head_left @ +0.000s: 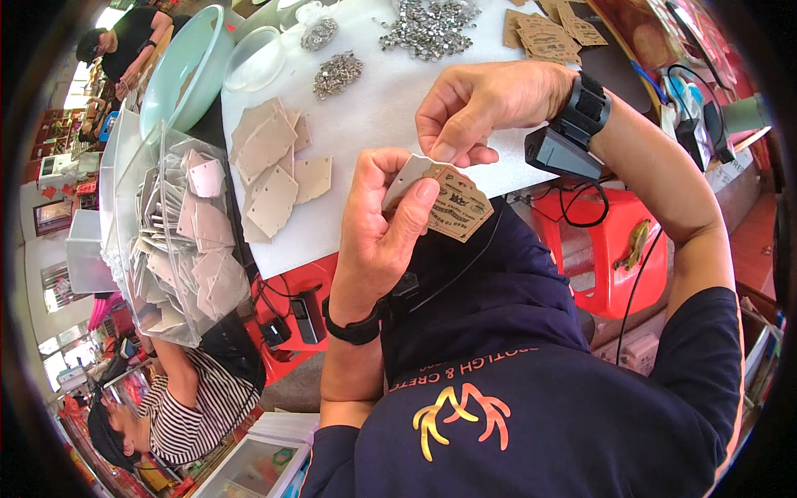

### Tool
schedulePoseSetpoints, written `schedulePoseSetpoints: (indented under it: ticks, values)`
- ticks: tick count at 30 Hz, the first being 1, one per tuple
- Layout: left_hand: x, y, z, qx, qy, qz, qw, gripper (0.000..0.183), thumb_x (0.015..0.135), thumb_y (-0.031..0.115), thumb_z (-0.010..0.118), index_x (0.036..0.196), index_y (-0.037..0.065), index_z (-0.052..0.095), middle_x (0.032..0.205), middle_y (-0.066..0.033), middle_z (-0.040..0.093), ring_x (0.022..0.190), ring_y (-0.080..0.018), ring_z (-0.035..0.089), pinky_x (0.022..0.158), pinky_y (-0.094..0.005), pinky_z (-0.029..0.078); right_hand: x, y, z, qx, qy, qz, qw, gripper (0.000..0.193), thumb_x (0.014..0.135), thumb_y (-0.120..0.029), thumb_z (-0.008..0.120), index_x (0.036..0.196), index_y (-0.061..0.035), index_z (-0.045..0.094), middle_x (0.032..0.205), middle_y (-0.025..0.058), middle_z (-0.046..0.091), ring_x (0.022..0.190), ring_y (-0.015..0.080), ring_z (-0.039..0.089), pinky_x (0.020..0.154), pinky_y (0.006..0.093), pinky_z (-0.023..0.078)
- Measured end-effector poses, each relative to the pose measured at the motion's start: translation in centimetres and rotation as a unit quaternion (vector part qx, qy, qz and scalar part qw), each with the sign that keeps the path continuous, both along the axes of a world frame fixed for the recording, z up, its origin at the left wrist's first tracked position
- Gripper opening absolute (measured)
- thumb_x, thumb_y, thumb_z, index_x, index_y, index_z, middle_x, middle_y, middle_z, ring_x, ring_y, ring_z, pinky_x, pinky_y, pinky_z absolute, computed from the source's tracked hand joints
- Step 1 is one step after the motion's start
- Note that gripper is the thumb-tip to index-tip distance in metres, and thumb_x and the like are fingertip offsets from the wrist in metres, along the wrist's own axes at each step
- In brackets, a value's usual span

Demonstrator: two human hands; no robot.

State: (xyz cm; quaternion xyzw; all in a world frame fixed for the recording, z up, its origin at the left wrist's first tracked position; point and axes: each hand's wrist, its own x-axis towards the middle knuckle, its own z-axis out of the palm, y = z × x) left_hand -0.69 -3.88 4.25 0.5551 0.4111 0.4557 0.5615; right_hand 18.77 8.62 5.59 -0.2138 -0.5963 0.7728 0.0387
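My left hand [378, 220] is closed around small brown cardboard cards [459, 207], thumb on top. The front card has dark print and a shaped edge; a plain greyish card edge shows behind it. At the cards' upper corner, my right hand [490, 104] pinches with thumb and forefinger. Whatever lies between those fingertips is too small or hidden to make out. Past my left hand, plain beige cards [274, 199] lie overlapping on the white sheet [365, 124]. Small shiny metal pieces form a large heap [427, 29] and a smaller pile [338, 75] farther back.
A clear plastic bin [178, 241] full of plain cards stands at the left, below a pale green bowl [187, 75]. Printed cards [548, 37] lie at the back right. A red stool [614, 249] stands right. One person in stripes [195, 407] sits left; another [129, 50] works farther off.
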Motion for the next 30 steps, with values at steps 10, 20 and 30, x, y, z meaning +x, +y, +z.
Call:
schedulePoseSetpoints:
  ticks: [10, 20, 30]
  values:
    - [0.0, 0.5, -0.2, 0.006, 0.008, 0.005, 1.000, 0.017, 0.097, 0.013, 0.059, 0.108, 0.004, 0.048, 0.089, 0.0000, 0.055, 0.069, -0.0025, 0.046, 0.059, -0.0182, 0.040, 0.1, -0.6, 0.3, 0.010, -0.004, -0.045, 0.999, 0.017, 0.085, -0.012, 0.066, 0.088, 0.0039, 0.066, 0.071, 0.0057, 0.065, 0.055, 0.0077, 0.057, 0.052, 0.0215, 0.046]
    - [-0.2, 0.8, -1.1, 0.022, -0.004, -0.003, 1.000, 0.017, 0.098, 0.011, 0.057, 0.110, 0.003, 0.048, 0.096, -0.0015, 0.056, 0.080, -0.0031, 0.049, 0.068, -0.0180, 0.042, 0.3, -1.1, -0.5, -0.019, 0.001, -0.081, 0.997, 0.018, 0.088, -0.015, 0.066, 0.089, 0.0033, 0.066, 0.071, 0.0047, 0.064, 0.056, 0.0083, 0.059, 0.052, 0.0222, 0.047]
    - [-0.2, 2.2, -1.3, 0.066, 0.016, 0.004, 0.998, 0.017, 0.097, 0.010, 0.058, 0.109, 0.003, 0.049, 0.096, -0.0021, 0.056, 0.082, -0.0062, 0.053, 0.071, -0.0224, 0.046, 0.5, 0.3, -2.2, -0.136, 0.046, -0.042, 0.989, 0.024, 0.092, -0.025, 0.067, 0.092, -0.0012, 0.062, 0.070, -0.0010, 0.058, 0.058, 0.0071, 0.059, 0.047, 0.0226, 0.049]
